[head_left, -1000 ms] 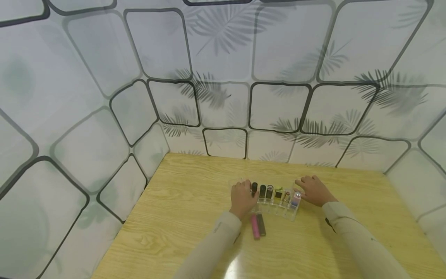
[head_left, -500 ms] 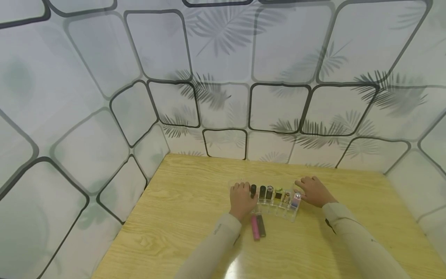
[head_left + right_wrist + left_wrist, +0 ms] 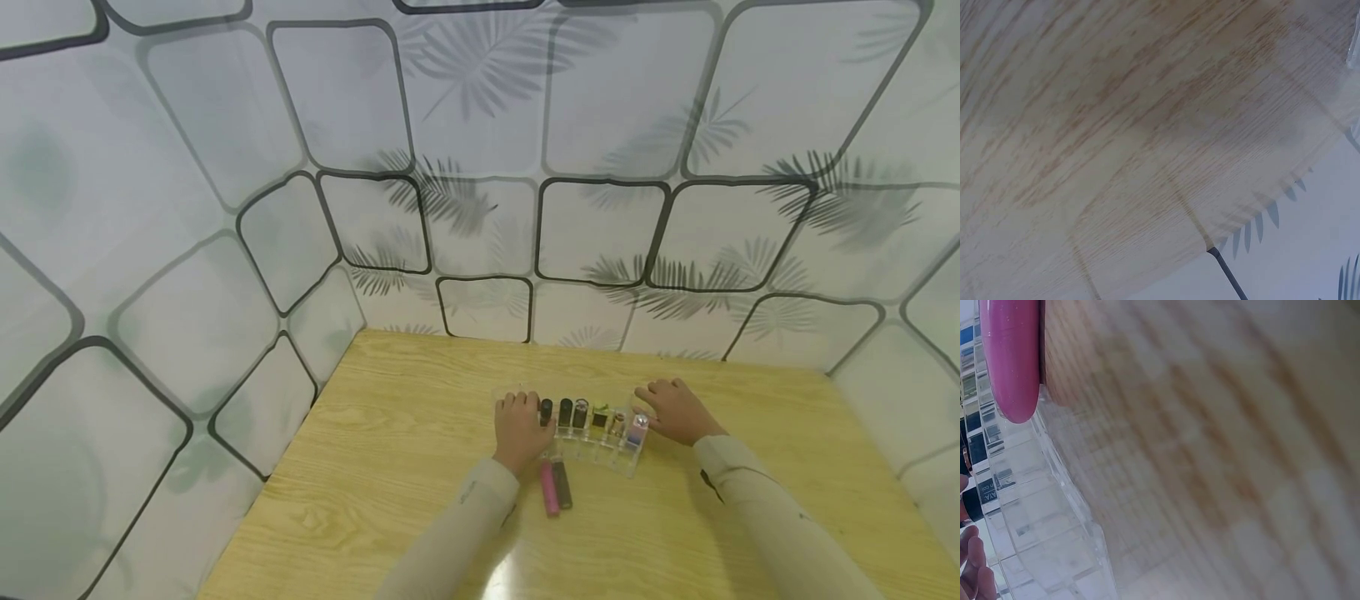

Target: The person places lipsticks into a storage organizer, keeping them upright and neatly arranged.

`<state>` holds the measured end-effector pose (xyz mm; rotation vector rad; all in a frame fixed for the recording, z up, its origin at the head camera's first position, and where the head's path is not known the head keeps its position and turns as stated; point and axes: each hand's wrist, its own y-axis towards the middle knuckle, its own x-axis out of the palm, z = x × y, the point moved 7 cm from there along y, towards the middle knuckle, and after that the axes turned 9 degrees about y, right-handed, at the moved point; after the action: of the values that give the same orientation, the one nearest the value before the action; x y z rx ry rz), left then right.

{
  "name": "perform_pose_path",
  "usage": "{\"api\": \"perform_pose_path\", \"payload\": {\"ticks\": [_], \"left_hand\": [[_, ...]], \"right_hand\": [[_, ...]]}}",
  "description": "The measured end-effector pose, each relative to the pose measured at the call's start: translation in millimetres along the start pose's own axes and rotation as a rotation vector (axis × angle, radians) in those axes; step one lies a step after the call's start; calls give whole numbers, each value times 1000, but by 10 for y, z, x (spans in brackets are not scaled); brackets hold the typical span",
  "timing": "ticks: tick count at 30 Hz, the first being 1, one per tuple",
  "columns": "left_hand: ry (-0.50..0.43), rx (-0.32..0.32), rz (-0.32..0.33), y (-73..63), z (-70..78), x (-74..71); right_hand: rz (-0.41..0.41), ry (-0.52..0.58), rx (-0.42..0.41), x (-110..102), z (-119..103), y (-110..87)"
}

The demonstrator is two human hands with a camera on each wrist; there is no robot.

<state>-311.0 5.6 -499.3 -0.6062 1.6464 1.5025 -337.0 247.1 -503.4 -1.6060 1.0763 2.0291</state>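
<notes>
A clear, stepped cosmetics organizer (image 3: 592, 451) stands on the table, its back row holding several small bottles and tubes. At its left end my left hand (image 3: 517, 427) pinches a black tube (image 3: 546, 410); in the left wrist view the fingers (image 3: 977, 565) lie around this black tube (image 3: 977, 501) over the organizer's compartments. My right hand (image 3: 675, 411) holds the organizer's right end, thumb and fingers bent at its back corner. A pink tube (image 3: 550, 489) and a dark grey tube (image 3: 562, 483) lie side by side before the organizer's front left. The right wrist view shows no hand.
The wood-grain table (image 3: 390, 433) meets a patterned white backdrop (image 3: 487, 308) behind and at both sides. A clear sheet-like edge (image 3: 504, 388) shows behind the left hand. A bottle with a pink and blue body (image 3: 637, 429) stands at the organizer's right end.
The black tube in my left hand has shifted slightly left and down toward the organizer. My right hand stays at the right end, and the two lying tubes have barely moved.
</notes>
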Motion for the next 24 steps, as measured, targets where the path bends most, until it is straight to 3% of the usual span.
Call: {"api": "perform_pose_path", "payload": {"ticks": [5, 9, 16, 24], "left_hand": [[8, -3, 1, -23, 0, 0], [-24, -25, -37, -44, -3, -33], [-83, -65, -105, -128, -25, -187], [-115, -51, -113, -315, 4, -419]], "right_hand": [[-7, 12, 7, -4, -7, 7], [-25, 10, 20, 8, 2, 11], [-32, 0, 6, 18, 13, 10], [-35, -5, 2, 20, 14, 2]]}}
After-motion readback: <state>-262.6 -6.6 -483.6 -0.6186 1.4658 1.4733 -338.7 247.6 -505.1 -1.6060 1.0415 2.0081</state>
